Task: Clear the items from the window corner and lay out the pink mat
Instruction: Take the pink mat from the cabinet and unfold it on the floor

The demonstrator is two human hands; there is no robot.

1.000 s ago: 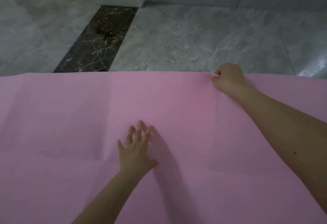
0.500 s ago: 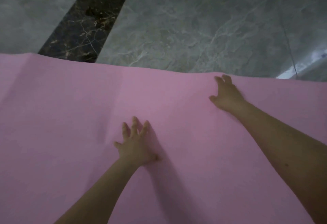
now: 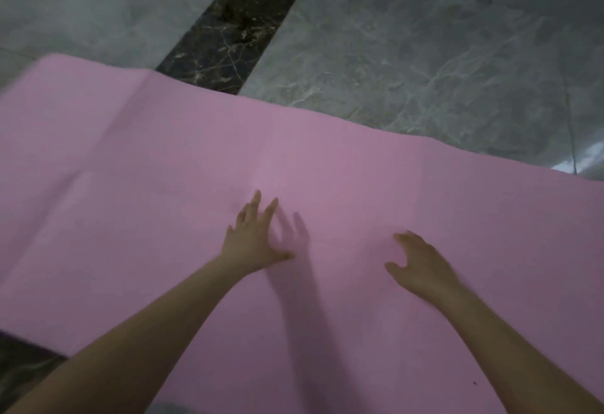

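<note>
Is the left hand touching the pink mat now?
Touching. The head view shows the left hand lying palm down on the mat, fingers spread, its shadow starting right at the fingers with no gap.

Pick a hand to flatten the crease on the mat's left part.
Left. The left hand lies flat on the pink mat, nearer that crease; the right hand is farther right.

Pink mat runs past three frame edges; left hand fingers motion-blurred
</note>
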